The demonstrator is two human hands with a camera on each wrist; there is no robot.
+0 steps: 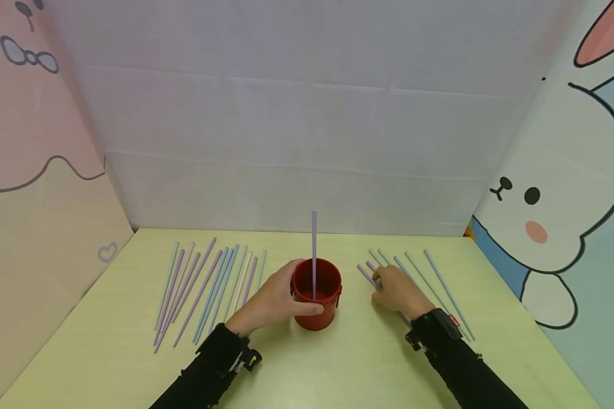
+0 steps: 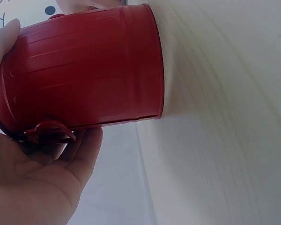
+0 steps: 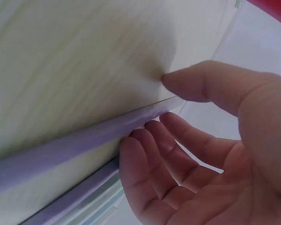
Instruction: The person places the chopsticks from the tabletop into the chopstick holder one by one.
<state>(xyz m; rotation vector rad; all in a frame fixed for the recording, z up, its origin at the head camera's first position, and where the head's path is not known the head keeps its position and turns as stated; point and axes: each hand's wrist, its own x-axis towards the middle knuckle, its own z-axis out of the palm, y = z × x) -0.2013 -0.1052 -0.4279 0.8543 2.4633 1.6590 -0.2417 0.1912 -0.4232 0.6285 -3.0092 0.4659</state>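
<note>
My left hand (image 1: pixel 278 298) holds a small red metal bucket (image 1: pixel 315 318) by its side near the rim, thumb at the front and fingers behind. The left wrist view shows the bucket (image 2: pixel 89 70) with a small looped handle mount near my fingers. One purple stick (image 1: pixel 314 244) stands upright inside it. To the right, my right hand (image 1: pixel 400 291) is at a purple stick (image 1: pixel 366 275) lying on the table. In the right wrist view its fingertips touch or nearly touch that stick (image 3: pixel 84 138), while the thumb stays apart on the other side.
Several pastel sticks (image 1: pixel 217 289) in purple, blue, green, pink and white lie left of the bucket. More sticks (image 1: pixel 447 289) lie on the right, partly under my right arm. A pale wooden table (image 1: pixel 337 380) meets a white sheet (image 1: pixel 307 199) at the back.
</note>
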